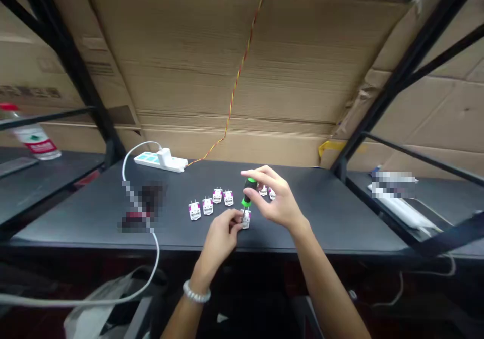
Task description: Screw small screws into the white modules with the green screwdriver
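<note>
My left hand (224, 234) pinches a small white and purple plug part (245, 219) down on the dark table (94, 213), near its front edge. Upright over that part stands a short screwdriver (247, 192) with a black and green handle, held in the fingers of my right hand (275, 198), its tip on the part. Several more of the same small parts (212, 203) lie in a loose row just behind and to the left. Two others (267, 191) peek out behind my right hand.
A white power strip (161, 161) with a charger and a white cable (151, 258) lies at the back left. A red and yellow twisted wire (238, 76) runs up the cardboard wall. A bottle (34, 137) stands far left. Black shelf posts flank both sides.
</note>
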`<state>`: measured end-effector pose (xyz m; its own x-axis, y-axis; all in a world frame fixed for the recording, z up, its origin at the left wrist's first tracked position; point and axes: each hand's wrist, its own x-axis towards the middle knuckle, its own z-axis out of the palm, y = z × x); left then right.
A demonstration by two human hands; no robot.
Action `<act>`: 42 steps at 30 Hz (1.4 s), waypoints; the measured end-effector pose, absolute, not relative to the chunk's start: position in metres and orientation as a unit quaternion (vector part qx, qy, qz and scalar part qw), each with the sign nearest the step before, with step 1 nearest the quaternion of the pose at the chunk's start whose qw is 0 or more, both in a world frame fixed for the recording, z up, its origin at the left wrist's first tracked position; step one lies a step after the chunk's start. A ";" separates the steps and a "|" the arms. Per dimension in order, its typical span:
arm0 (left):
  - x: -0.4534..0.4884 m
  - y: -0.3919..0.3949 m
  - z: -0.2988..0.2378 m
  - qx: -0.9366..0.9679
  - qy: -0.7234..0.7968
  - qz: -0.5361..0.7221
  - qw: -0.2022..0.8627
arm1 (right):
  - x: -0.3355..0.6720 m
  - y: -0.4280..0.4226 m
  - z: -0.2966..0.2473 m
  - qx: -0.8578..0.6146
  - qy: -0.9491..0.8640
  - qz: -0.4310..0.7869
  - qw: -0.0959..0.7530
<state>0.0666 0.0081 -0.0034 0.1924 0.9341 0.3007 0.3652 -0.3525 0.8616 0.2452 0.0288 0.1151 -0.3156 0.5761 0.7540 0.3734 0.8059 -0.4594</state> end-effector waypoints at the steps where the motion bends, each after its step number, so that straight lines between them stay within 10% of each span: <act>1: 0.067 0.008 -0.004 0.700 0.465 0.433 0.326 | 0.246 0.029 0.115 -0.295 -0.804 0.101 0.506; 42: 0.073 0.019 0.008 0.765 0.484 0.340 0.255 | 0.245 0.030 0.118 -0.259 -0.815 0.128 0.503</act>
<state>0.0734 0.0195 0.0083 0.2995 0.9143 0.2726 0.5673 -0.4004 0.7196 0.2453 0.0297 0.1183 -0.3596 0.5505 0.7534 0.2927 0.8333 -0.4691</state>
